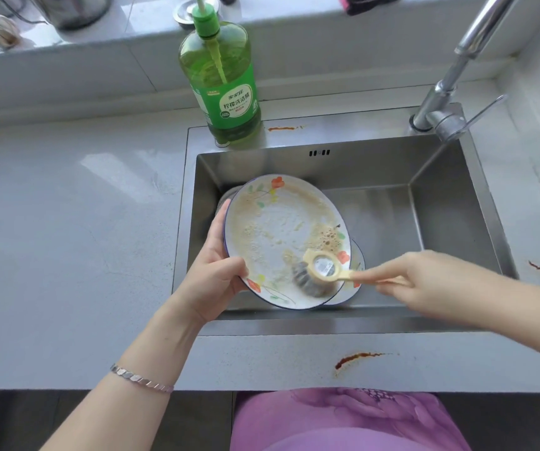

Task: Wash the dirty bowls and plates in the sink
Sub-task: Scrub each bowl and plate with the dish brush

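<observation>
A white plate [278, 222] with a blue rim and red flowers is held tilted over the steel sink [451, 203], smeared with brownish foam. My left hand [213, 268] grips its left edge, thumb on the face. My right hand [415, 281] holds the cream handle of a dish brush [317, 275], whose grey steel-wool head presses on the plate's lower part. A second flowered plate [358, 265] peeks out beneath it. Something grey [226, 195] shows behind the plate's upper left edge; I cannot tell what.
A green dish soap bottle [226, 89] with a pump stands on the sink's back left rim. The chrome tap [451, 92] rises at the back right. Grey counter [66, 222] surrounds the sink, with brown stains [356, 358] on the front edge. Jars and cloth sit on the windowsill.
</observation>
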`<state>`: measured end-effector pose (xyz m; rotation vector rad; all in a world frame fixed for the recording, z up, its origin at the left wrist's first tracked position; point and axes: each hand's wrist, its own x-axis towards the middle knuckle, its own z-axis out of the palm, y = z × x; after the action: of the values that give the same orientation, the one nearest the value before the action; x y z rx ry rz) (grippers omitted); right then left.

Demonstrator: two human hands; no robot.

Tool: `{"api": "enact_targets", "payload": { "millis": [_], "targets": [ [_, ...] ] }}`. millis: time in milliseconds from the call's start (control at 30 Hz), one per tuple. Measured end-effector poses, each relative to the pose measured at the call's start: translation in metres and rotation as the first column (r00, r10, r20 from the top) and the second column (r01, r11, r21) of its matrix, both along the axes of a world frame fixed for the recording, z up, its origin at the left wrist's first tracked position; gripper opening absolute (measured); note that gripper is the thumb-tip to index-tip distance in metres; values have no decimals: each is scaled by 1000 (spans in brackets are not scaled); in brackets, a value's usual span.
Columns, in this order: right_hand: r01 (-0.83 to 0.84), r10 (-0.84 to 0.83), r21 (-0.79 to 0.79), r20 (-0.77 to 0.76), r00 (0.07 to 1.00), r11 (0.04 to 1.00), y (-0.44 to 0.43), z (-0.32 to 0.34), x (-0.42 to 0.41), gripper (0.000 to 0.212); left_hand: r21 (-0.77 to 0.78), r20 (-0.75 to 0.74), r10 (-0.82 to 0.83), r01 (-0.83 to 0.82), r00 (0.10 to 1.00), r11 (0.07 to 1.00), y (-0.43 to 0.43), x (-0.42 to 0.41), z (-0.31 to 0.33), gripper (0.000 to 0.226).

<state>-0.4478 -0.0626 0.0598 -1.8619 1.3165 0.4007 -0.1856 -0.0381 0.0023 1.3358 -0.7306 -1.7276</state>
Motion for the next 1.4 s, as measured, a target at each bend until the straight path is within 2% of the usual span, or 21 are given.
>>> {"api": "enact_targets", "payload": {
  "millis": [100, 200, 267, 400, 500, 567, 667, 733, 833, 900, 1000, 1067, 1200, 1267, 1300, 1333, 1367, 1400],
  "targets": [
    [16, -25, -99, -83, 996, 995, -7, -5, -8, 39, -2, 21, -12, 12, 1000, 1000, -2, -1, 0, 97],
    [-32, 30, 24, 61, 998, 999, 13, 0, 7, 38, 2, 51, -17, 17, 999, 1000, -4, -4, 0, 97],
    [-38, 34, 37, 97, 995, 999, 14, 3, 7, 37, -4, 57, -15, 15, 998, 1000, -4, -4, 1, 95],
    [29, -33, -77, -59, 998, 997, -2, -6, -9, 41, -22, 78, 2, 0, 997, 1000, -6, 0, 3, 96],
    [-52, 50, -67, -28, 998, 996, 14, -8, 0, 43, -9, 86, 22, -21, 996, 1000, -7, 0, 1, 96],
    [-51, 49, -72, -36, 998, 996, 15, -10, -2, 41, -4, 86, 8, -8, 996, 1000, -4, -1, 2, 94],
    [-49, 12, -217, -166, 986, 975, -6, -20, -13, 45, 9, 81, -44, 44, 996, 999, -2, 0, 5, 94],
    [-39, -18, -306, -181, 983, 951, -15, -24, -9, 48, 35, 70, -89, 87, 994, 996, -1, -2, 5, 94],
    [39, -75, -394, -76, 994, 918, -24, -26, 10, 50, 75, 32, -156, 153, 987, 985, 1, -11, 5, 99],
    [109, -90, -374, 67, 994, 921, -24, -24, 24, 48, 90, 5, -180, 179, 984, 980, 3, -20, 4, 98],
    [113, -34, -345, 225, 974, 932, -10, -26, 41, 50, 98, -22, -165, 167, 986, 981, 3, -26, 4, 96],
    [116, -46, -356, 200, 979, 927, -11, -32, 39, 50, 98, -22, -158, 159, 987, 982, 1, -23, 3, 99],
    [183, -188, -370, 22, 982, 911, -26, -40, 12, 50, 74, -10, -123, 124, 992, 990, -2, -15, 6, 99],
    [227, -240, -349, 6, 971, 909, -20, -42, -2, 46, 60, -6, -63, 63, 998, 996, -3, -11, 5, 98],
    [267, -267, -306, 44, 963, 914, -14, -42, -9, 43, 62, -4, -21, 21, 1000, 998, -4, -8, 2, 98],
    [348, -326, -234, 129, 936, 908, -9, -43, -15, 40, 68, -6, 26, -26, 1000, 997, -4, -6, -1, 98],
    [464, -423, -140, 246, 872, 875, -6, -45, -20, 38, 79, -8, 77, -76, 997, 994, -4, -4, -4, 97],
    [590, -537, -50, 359, 763, 806, -4, -48, -24, 38, 93, -14, 128, -126, 992, 988, -4, -1, -8, 97]
  ]
}}
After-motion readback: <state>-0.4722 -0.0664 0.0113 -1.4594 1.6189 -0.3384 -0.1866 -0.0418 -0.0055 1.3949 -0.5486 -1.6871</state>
